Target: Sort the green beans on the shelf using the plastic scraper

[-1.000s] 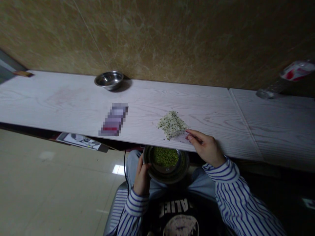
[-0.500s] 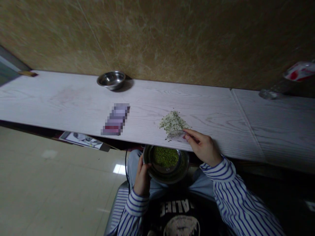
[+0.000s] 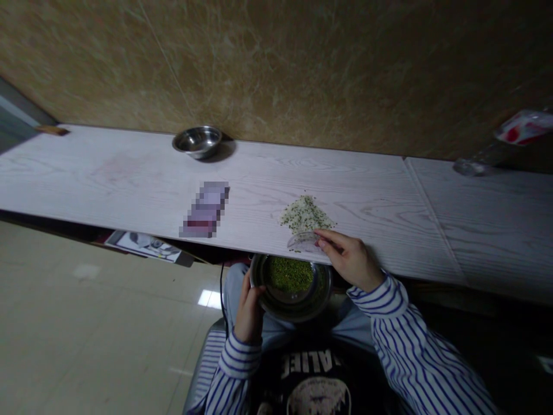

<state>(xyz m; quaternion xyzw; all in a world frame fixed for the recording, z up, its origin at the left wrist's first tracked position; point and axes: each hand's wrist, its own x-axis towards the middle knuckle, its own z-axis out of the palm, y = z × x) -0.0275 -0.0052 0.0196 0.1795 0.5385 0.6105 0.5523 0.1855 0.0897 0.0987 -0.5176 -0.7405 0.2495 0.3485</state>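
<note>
My left hand (image 3: 250, 308) grips the left rim of a metal bowl (image 3: 298, 311), held over my lap just under the table's front edge. Green beans, likely mung beans (image 3: 290, 274), lie inside it. A clear, thin plastic piece with a curved edge (image 3: 302, 240) is pinched between the thumb and fingers of my right hand (image 3: 348, 256). It rests low at the near side of a pile of white grains mixed with green beans (image 3: 306, 214). A few loose beans lie around the plastic piece.
On the white wood-grain table (image 3: 367, 196), a small metal bowl (image 3: 197, 142) stands near the wall. A pixelated phone-like object (image 3: 206, 210) lies left of the pile. A clear plastic bottle (image 3: 496, 147) is at the far right. Papers (image 3: 144, 244) stick out below the table.
My right hand has moved slightly left and toward the front edge, drawing the plastic piece away from the pile. The left hand and its bowl have stayed nearly still.
</note>
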